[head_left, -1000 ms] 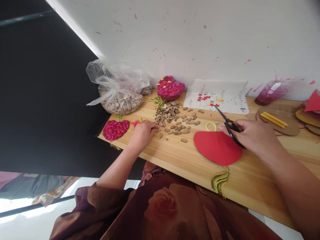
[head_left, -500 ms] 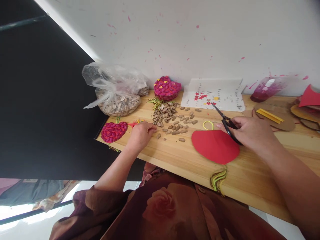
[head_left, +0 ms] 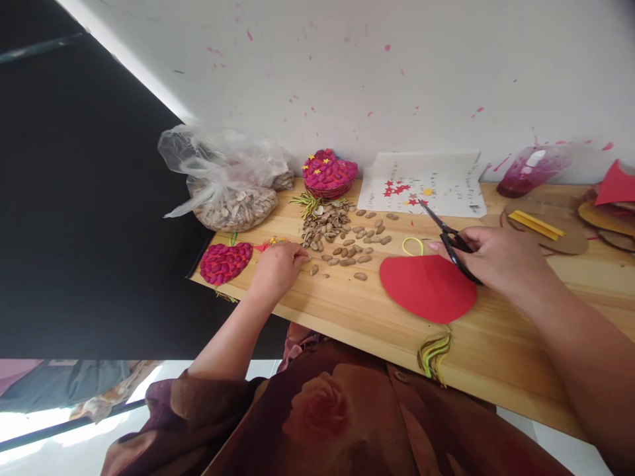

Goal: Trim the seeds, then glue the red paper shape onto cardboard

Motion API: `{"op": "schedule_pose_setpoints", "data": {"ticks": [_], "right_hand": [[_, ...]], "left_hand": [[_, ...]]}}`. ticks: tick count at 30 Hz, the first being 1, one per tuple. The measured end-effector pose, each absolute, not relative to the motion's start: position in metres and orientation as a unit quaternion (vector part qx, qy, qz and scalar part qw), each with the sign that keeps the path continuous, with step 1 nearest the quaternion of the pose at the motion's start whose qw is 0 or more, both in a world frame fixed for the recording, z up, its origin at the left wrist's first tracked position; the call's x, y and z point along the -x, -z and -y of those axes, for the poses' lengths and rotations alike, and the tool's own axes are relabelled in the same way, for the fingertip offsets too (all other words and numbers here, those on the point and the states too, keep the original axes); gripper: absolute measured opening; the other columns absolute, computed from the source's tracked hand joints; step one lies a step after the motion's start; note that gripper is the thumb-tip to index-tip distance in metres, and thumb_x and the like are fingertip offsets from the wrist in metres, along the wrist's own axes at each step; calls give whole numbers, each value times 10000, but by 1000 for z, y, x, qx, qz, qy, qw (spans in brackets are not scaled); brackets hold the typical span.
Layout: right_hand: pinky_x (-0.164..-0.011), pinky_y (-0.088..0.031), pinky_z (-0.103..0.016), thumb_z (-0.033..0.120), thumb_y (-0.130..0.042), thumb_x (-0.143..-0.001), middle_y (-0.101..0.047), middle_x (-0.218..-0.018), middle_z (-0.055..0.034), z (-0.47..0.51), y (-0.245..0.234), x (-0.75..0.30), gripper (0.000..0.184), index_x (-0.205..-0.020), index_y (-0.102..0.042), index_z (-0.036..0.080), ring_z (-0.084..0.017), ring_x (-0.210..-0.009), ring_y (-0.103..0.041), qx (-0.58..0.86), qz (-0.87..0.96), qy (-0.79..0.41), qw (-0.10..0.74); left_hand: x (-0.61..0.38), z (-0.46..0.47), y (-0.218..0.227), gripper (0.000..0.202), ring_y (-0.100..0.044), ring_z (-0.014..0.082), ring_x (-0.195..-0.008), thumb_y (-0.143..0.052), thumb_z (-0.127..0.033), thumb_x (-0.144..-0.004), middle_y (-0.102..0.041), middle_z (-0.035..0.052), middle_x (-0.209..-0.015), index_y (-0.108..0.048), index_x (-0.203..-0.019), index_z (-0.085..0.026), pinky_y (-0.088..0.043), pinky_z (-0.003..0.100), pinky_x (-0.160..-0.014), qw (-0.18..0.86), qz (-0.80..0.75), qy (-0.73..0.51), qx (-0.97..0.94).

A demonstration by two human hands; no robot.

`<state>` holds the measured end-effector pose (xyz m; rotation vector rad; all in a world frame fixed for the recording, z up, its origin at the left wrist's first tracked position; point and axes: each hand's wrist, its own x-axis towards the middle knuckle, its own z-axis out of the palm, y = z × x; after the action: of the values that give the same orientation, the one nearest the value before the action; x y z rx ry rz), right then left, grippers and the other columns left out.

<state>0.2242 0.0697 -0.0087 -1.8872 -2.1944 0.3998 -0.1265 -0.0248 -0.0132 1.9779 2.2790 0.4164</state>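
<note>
Spanning back: white wall (head_left: 317,73), pink-flecked. Black panel (head_left: 99,218), left. Wooden tabletop (head_left: 342,301), smooth, grained. Clear plastic bag (head_left: 218,188), crinkled, shell-filled, far left. White sheet (head_left: 461,182), flat, lettered, by wall. Red card (head_left: 426,287), rounded, right of centre, with yarn tassel (head_left: 434,357) at near edge. Right hand (head_left: 496,256), fingers curled about handles of black scissors (head_left: 446,233); handles over card's right edge, points toward sheet. Left hand (head_left: 278,268), thumb and fingertips pressed together; whether pinching anything, cannot tell. Just beside: rough brown peanuts (head_left: 348,262). Smallest: red stars (head_left: 398,190) on sheet.
</note>
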Motion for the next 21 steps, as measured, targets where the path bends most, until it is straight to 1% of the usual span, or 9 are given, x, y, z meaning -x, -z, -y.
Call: {"op": "schedule_pose_setpoints", "data": {"ticks": [4,9,13,16,21], "right_hand": [[-602,-350,-346,947,-437,-632,-615,-593,-55,-70,8,-224,723,-626,-591,241,-219,-606,-527,648,741,-142,107],[-590,-338,-338,937,-440,-652,-593,-565,-45,-70,11,-225,709,-612,-568,241,-206,-580,-509,641,747,-133,118],[-604,-343,-332,917,-464,-670,-571,-538,-41,-69,11,-225,687,-589,-544,239,-206,-605,-512,637,751,-129,116],[-598,-337,-331,912,-466,-675,-582,-556,-43,-68,9,-225,684,-607,-560,238,-206,-608,-513,643,746,-133,111],[-585,-327,-332,909,-482,-661,-589,-562,-42,-68,7,-224,679,-609,-565,237,-202,-579,-503,645,743,-137,111]], "left_hand": [[125,28,12,146,-693,247,-903,-609,-217,-869,-770,77,-932,-751,-841,-195,-505,348,-843,38,-731,-135,-668],[128,30,15,167,-686,246,-904,-593,-235,-880,-767,70,-937,-756,-850,-206,-509,352,-850,35,-729,-147,-668],[126,29,12,176,-682,248,-893,-585,-209,-876,-759,88,-913,-756,-842,-186,-514,357,-857,35,-721,-123,-681],[123,29,9,182,-684,255,-897,-585,-198,-875,-759,102,-913,-763,-852,-172,-514,363,-867,31,-722,-110,-682],[124,30,11,168,-696,240,-896,-599,-215,-870,-765,76,-923,-766,-852,-200,-517,345,-861,45,-730,-129,-669]]}}
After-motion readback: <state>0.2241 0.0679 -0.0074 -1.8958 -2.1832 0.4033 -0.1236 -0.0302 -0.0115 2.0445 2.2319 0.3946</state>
